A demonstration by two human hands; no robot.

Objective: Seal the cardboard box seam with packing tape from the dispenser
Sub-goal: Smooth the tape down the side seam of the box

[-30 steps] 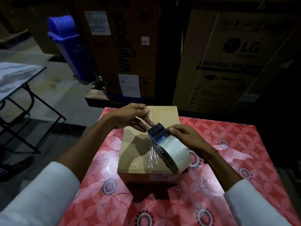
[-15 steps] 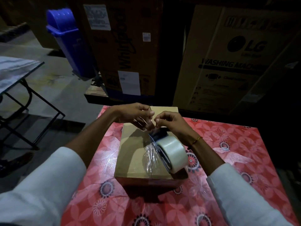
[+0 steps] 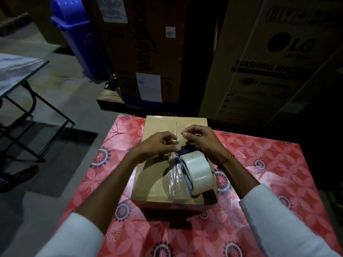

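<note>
A brown cardboard box [image 3: 158, 125] stands on a red floral table [image 3: 269, 175], its centre seam [image 3: 176, 123] running away from me. The tape dispenser [image 3: 199, 173], with a white roll and a dark head, lies on the box top just right of the seam. Wrinkled clear tape [image 3: 174, 179] covers the near half of the seam. My left hand [image 3: 157, 144] and my right hand [image 3: 203, 140] meet over the middle of the seam, fingertips pinched together at the dispenser's head. They seem to pinch the clear tape end, which is hard to see.
Tall appliance cartons stand behind the table: a Whirlpool box [image 3: 141, 52] and an LG washing machine box [image 3: 269, 62]. A blue bin [image 3: 74, 34] is at the back left. A folding table [image 3: 16, 71] stands on the floor to the left.
My right hand let go of the dispenser body and moved up to the head beside my left hand. The dispenser now lies on the box. The view shifted slightly.
</note>
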